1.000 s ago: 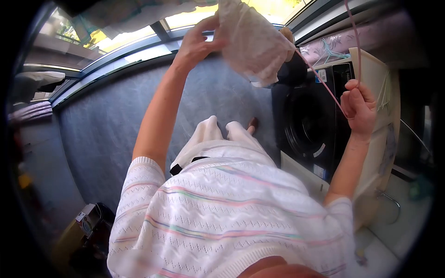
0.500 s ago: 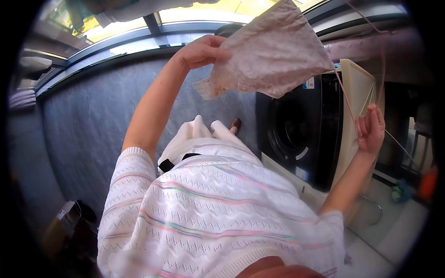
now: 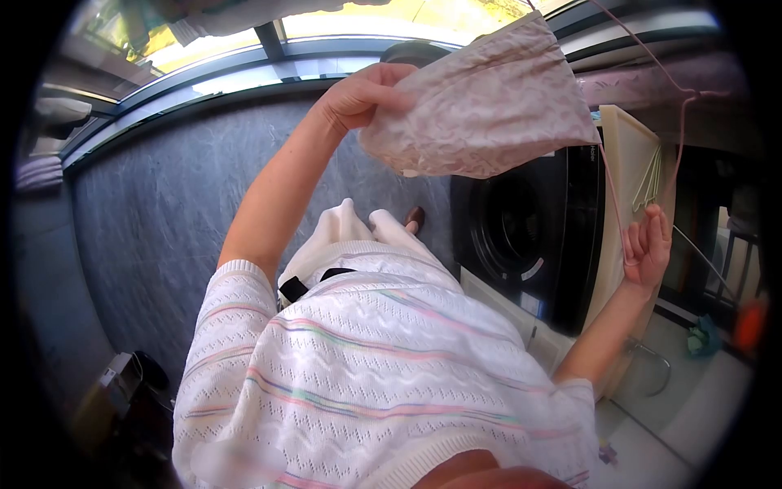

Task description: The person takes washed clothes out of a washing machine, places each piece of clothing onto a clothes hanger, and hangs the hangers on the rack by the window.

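Observation:
A pale pink patterned cloth [image 3: 497, 106] spreads out in front of me at the top. My left hand [image 3: 366, 96] pinches its left edge between thumb and fingers. From the cloth's right corner a thin pink wire [image 3: 609, 175] runs down to my right hand [image 3: 648, 248], whose fingers are curled round it. The wire goes back up from that hand to a bend at the upper right, then on to the cloth's top corner, like a hanger frame. The part of the wire behind the cloth is hidden.
A black front-loading washing machine [image 3: 513, 224] stands right of centre, beside a cream cabinet [image 3: 615, 179] with pale green hangers [image 3: 649, 179] at its side. Windows [image 3: 350, 26] run along the top. Below lies the grey floor [image 3: 187, 187], with a box [image 3: 120, 376] at the lower left.
The cloth has moved right and is spread wider, its pattern now clear. My right hand is lower than a second ago, and the wire's bend has come into view. The head view has shifted right.

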A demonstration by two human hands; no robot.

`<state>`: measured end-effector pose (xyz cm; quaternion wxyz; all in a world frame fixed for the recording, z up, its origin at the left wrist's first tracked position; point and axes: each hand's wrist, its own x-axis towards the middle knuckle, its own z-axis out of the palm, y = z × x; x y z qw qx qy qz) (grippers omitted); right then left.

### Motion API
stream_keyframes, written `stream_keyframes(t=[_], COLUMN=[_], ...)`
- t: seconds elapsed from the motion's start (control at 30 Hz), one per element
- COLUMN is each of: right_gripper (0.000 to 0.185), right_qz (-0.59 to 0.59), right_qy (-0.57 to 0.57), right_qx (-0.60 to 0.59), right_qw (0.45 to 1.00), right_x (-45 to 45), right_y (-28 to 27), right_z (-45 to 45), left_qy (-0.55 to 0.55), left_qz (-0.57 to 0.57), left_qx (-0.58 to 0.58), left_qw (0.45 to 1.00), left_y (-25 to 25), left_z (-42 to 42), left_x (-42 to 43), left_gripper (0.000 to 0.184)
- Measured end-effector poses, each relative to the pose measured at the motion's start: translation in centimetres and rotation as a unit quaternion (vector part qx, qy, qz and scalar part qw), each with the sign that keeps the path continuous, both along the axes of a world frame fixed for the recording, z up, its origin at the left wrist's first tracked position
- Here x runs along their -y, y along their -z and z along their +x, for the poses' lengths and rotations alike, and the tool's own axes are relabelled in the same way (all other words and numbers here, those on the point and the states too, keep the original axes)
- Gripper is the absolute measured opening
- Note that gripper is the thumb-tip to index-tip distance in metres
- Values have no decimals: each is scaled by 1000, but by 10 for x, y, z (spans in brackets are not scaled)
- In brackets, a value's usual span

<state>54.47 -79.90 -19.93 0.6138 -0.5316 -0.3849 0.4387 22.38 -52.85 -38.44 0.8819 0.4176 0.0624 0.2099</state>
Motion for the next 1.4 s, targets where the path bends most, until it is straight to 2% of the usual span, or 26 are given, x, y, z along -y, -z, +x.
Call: stream_keyframes(t=[0.17, 0.27, 0.33, 0.47, 0.5, 0.53, 0.6, 0.67, 0.7, 0.73, 0.8, 0.87, 0.93, 1.0, 1.07, 1.1, 1.17, 1.23, 1.27, 1.37, 1.4], right_gripper=[23, 21, 20, 17, 17, 17, 16, 17, 18, 19, 22, 23, 22, 20, 19, 14, 10, 11, 14, 12, 12], right_qz=[-2, 14, 33, 30, 31, 31, 35, 23, 17, 24, 12, 0, 7, 11, 24, 15, -10, 22, 39, -14, 17], right_qy=[-11, -7, 3, 9, 7, 2, -9, -16, -21, -31, -45, -47, -56, -58, -66, -60, -48, -80, -97, -92, -88], right_qx=[4, 0, -3, 25, 26, 27, 40, 55, 64, 74, 70, 82, 99, 128, 162, 169, 185, 199, 207, 200, 236], right_qw=[1000, 1000, 999, 999, 999, 999, 999, 998, 998, 997, 996, 996, 993, 990, 984, 984, 981, 976, 973, 975, 968], right_x=[12, 22, 28, 35, 35, 35, 34, 33, 32, 25, 19, 13, 2, -4, -12, -15, -21, -29, -34, -51, -61], right_y=[-4, -6, -5, -3, -3, -3, -4, -3, -3, 0, 6, 8, -3, -12, -15, -20, -31, -26, -26, -39, -42], right_z=[-5, -10, -15, -21, -25, -27, -36, -39, -39, -38, -29, -24, -31, -32, -29, -32, -35, -25, -22, -31, -35], left_qy=[-12, 14, 36, -26, -49, -84, -142, -155, -165, -136, -84, -78, -78, -37, -79, -101, -107, -88, -99, -130, -149], left_qz=[94, 171, 152, 280, 292, 346, 385, 363, 380, 379, 262, 283, 229, 199, 342, 430, 415, 382, 362, 305, 284], left_qx=[-78, -176, -226, -342, -325, -303, -260, -162, -129, -118, -71, -81, -20, -17, -93, -109, -134, -175, -180, -170, -150], left_qw=[992, 969, 962, 897, 898, 884, 874, 904, 901, 908, 959, 953, 970, 979, 932, 891, 894, 903, 909, 928, 935], left_y=[3, 20, 24, 34, 33, 15, -30, -74, -86, -101, -98, -104, -108, -130, -127, -126, -124, -124, -127, -129, -135], left_z=[-11, -21, -27, -26, -25, -22, -12, 2, 9, 13, 24, 21, 21, 13, 11, 8, 5, -3, -7, -22, -26], left_x=[-6, -16, -17, -26, -30, -27, -15, -3, -2, 4, 12, 18, 24, 34, 35, 35, 44, 47, 49, 52, 54], left_gripper=[33, 24, 16, 19, 30, 50, 70, 82, 83, 75, 39, 26, 26, 28, 28, 26, 23, 19, 19, 20, 20])
